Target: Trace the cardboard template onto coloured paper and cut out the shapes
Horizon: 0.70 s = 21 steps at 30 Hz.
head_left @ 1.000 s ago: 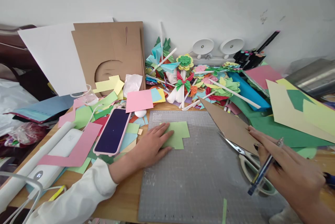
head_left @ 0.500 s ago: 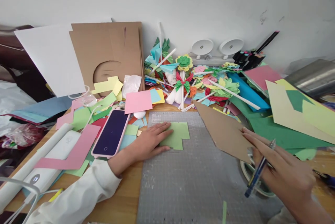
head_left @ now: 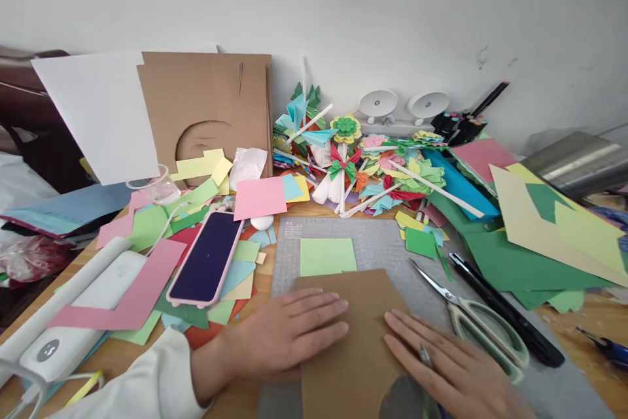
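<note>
A brown cardboard piece [head_left: 353, 334] with a curved cut-out at its near right lies on the grey cutting mat [head_left: 392, 231]. Flat across its left side rests my left hand [head_left: 294, 327], fingers stretched out. My right hand [head_left: 441, 360] lies on its right side, with a slim pen [head_left: 424, 355] tucked in among the fingers; most of the pen is hidden. Beyond the cardboard's far edge shows a light green paper [head_left: 328, 255], its near part covered. Scissors [head_left: 458, 304] with pale green handles lie to the right of my right hand.
A long black cutter [head_left: 505, 308] lies beside the scissors. To the left are a phone [head_left: 206, 259], a white power strip-like device [head_left: 83, 311] and paper scraps. Paper flowers [head_left: 346, 157] are heaped at the back; green sheets [head_left: 510, 255] lie at the right.
The cardboard has come from the right onto the mat's near middle, partly over the green paper. My left hand has moved off that paper onto the cardboard. The scissors and cutter are uncovered.
</note>
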{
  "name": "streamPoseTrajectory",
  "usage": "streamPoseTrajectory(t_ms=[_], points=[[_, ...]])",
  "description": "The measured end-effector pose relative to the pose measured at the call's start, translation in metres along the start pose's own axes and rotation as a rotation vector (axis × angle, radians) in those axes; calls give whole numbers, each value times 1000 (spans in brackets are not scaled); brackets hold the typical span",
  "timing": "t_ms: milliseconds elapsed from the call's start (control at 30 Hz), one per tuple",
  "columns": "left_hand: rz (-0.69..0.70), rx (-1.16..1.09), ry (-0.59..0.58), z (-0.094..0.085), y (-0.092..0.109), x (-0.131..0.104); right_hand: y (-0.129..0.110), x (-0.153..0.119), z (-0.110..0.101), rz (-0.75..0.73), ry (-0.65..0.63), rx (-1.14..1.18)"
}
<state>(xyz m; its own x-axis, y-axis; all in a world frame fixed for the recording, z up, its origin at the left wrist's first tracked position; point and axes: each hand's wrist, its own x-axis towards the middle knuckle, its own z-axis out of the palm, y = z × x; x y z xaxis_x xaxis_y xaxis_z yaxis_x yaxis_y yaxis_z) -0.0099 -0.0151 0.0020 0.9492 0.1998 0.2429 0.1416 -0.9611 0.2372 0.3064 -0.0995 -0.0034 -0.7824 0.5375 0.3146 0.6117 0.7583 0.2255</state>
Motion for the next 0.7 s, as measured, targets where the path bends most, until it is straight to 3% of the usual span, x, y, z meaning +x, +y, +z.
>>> streamPoseTrajectory(t_ms=[167,367,567,700], points=[[51,-3,-109,6,8,3,-2,12,-13,-24,-99,262],[89,-70,-153,3,7,3,22,32,-21,336,40,553],[131,-100,-179,-1,7,4,42,82,8,845,346,896],[151,-134,-184,-2,5,4,46,93,41,897,237,917]])
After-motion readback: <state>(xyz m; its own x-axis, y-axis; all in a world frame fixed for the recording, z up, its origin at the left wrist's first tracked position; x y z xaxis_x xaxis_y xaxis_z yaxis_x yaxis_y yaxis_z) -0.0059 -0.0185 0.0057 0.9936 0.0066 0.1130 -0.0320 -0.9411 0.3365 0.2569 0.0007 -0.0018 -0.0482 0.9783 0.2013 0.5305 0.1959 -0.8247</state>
